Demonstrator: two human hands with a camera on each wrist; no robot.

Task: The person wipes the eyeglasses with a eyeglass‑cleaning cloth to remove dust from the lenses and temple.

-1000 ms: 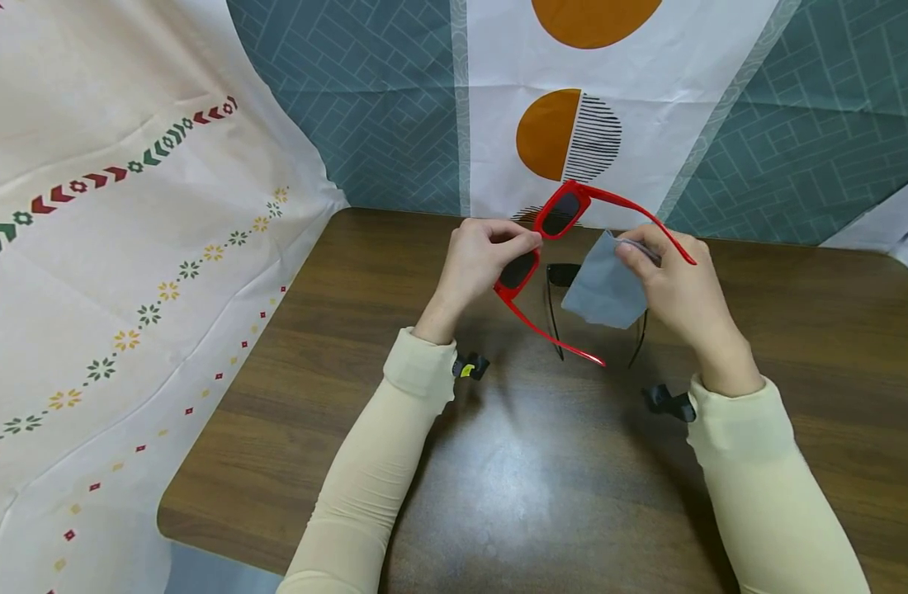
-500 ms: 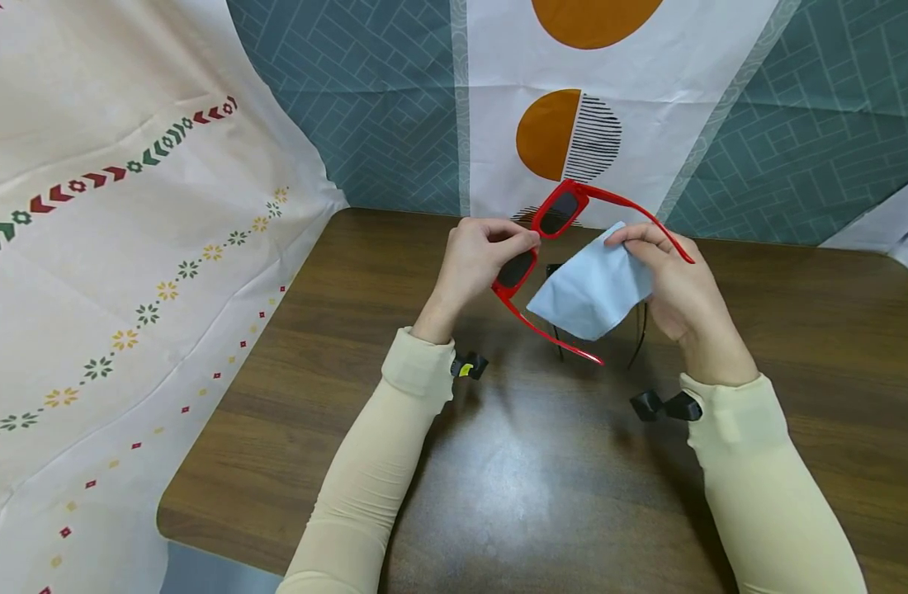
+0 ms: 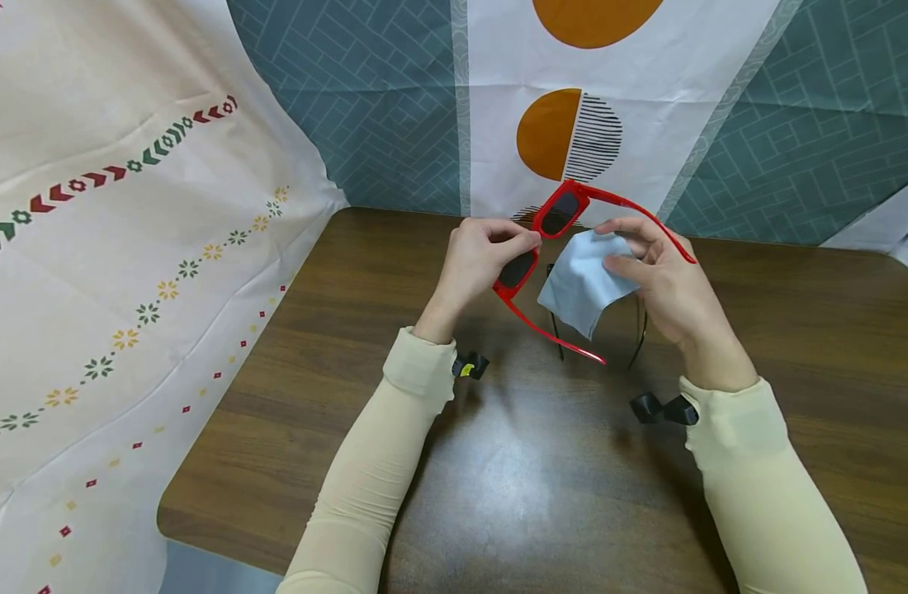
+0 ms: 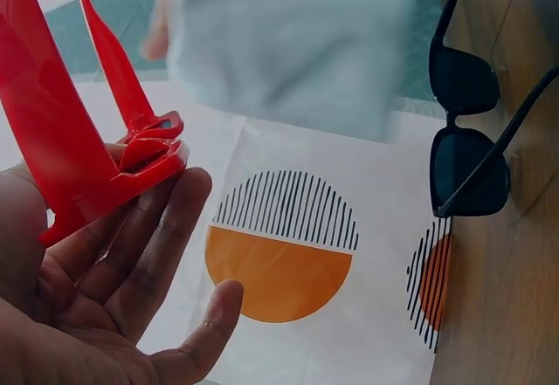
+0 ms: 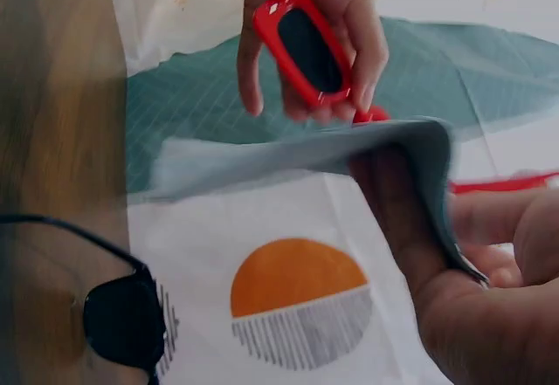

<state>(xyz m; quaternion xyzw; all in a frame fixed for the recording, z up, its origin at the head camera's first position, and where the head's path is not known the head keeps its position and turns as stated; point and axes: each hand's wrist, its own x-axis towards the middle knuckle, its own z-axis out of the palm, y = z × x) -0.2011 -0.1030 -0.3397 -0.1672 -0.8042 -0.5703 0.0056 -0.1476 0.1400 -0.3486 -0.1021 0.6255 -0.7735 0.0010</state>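
My left hand (image 3: 478,262) pinches red-framed sunglasses (image 3: 560,216) by the middle of the frame, holding them up over the table with both temples unfolded toward the right. A light blue cleaning cloth (image 3: 584,280) hangs from my right hand (image 3: 665,285), gripped between thumb and fingers just right of the dark lenses. In the right wrist view the cloth (image 5: 349,149) drapes over the fingers and is blurred. Behind it on the table stand black sunglasses (image 4: 467,132), partly covered by the cloth in the head view.
The brown wooden table (image 3: 290,396) spreads below both hands. A patterned teal and white cloth (image 3: 491,107) hangs behind the far edge. To the left drapes a cream embroidered cloth (image 3: 127,272). Both wrists carry small black camera mounts (image 3: 665,408).
The cloth has swung and been regripped in the right hand, turning from one face to the other and bunching up. Left hand and red sunglasses stay nearly still.
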